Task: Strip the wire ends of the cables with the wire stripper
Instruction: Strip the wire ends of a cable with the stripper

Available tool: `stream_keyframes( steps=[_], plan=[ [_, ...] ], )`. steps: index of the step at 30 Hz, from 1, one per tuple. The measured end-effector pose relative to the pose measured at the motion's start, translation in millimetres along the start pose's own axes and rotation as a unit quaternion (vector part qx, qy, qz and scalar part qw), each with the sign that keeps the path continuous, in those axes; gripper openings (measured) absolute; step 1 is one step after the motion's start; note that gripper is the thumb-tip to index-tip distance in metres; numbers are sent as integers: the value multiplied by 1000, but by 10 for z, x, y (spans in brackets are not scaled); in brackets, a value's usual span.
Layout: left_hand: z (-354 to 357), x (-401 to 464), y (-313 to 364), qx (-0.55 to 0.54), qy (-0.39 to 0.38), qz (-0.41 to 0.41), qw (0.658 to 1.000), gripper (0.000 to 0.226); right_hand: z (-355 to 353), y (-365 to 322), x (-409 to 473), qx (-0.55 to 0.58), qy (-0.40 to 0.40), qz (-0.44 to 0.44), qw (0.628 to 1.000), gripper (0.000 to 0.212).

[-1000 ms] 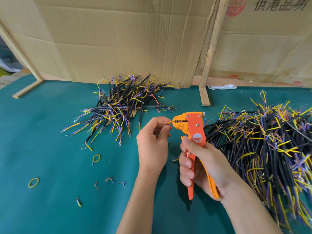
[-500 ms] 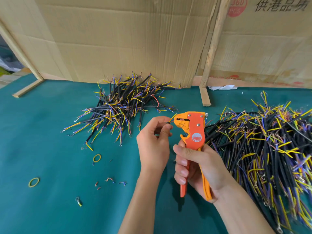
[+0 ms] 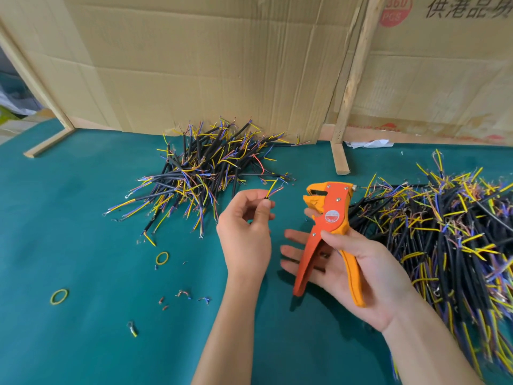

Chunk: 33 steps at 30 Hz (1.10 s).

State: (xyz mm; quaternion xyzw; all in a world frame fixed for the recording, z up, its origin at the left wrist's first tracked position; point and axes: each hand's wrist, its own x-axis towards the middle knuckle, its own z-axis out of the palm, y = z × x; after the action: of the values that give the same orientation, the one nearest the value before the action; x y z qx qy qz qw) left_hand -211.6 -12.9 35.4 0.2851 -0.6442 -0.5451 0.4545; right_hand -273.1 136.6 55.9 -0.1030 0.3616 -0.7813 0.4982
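Note:
My left hand (image 3: pixel 245 232) pinches a short black cable (image 3: pixel 273 190) near its end, and yellow and purple wire ends stick up past my fingertips. My right hand (image 3: pixel 352 269) holds the orange wire stripper (image 3: pixel 327 226) with the palm up, thumb over the body, fingers stretched out under the spread handles. The stripper's jaws gape, a short way right of the cable end and apart from it. One pile of cables (image 3: pixel 205 170) lies behind my left hand. A bigger pile of cables (image 3: pixel 444 232) lies at the right.
The teal table cover (image 3: pixel 83 245) carries two yellow rubber bands (image 3: pixel 162 258), bits of stripped insulation (image 3: pixel 183 295) and a small terminal (image 3: pixel 132 329). Cardboard sheets (image 3: pixel 208 65) on wooden battens (image 3: pixel 354 79) wall off the back.
The stripper's handles have sprung apart and its jaws have opened. My right hand's fingers have uncurled. The cable end has come out of the jaws and moved left.

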Motion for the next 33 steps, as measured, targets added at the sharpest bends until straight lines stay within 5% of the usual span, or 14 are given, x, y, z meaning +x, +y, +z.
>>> stream_keyframes(
  steps=[6,33],
  plan=[
    [11,-17,20,16,-14,9,1000,27,85,56,6,-90,-4,20,996,40],
    [22,-34,42,25,-38,23,999,25,49,121,36,-114,-18,1,993,18]
  ],
)
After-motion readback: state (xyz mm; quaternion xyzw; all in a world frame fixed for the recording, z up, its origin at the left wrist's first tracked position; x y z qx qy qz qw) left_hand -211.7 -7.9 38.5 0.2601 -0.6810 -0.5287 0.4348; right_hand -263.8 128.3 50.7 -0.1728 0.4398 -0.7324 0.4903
